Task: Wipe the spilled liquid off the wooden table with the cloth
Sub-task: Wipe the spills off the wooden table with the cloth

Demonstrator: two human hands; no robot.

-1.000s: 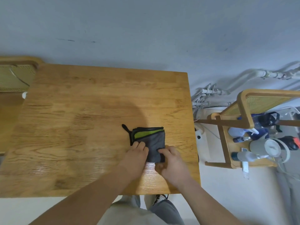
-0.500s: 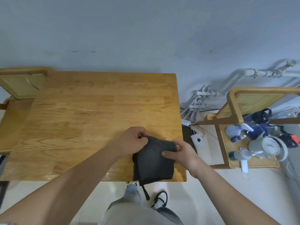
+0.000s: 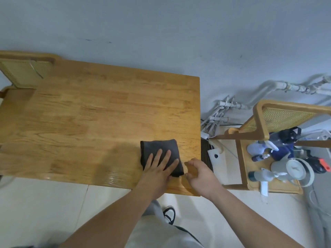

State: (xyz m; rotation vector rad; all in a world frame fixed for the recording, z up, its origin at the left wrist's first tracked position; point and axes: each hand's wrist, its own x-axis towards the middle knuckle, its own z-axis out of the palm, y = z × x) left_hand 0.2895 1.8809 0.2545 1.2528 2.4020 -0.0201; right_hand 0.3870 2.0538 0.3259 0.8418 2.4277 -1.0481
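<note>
A dark grey folded cloth (image 3: 159,146) lies flat on the wooden table (image 3: 100,113) near its front right corner. My left hand (image 3: 159,167) rests flat on the cloth's near half, fingers spread. My right hand (image 3: 200,173) hovers just right of the cloth over the table's corner, fingers loosely curled, holding nothing. A wet sheen (image 3: 111,176) shows along the table's front edge, left of the cloth.
A wooden chair (image 3: 265,158) stands to the right, its seat holding spray bottles (image 3: 263,149) and a white jug (image 3: 293,170). Another chair (image 3: 23,72) stands at the table's far left. Pipes (image 3: 223,110) run along the wall. My shoe (image 3: 169,214) is below the table edge.
The cloth was lifted and refolded in both hands, and now lies flat, dark side up. My left hand pressed down on it; my right hand let go.
</note>
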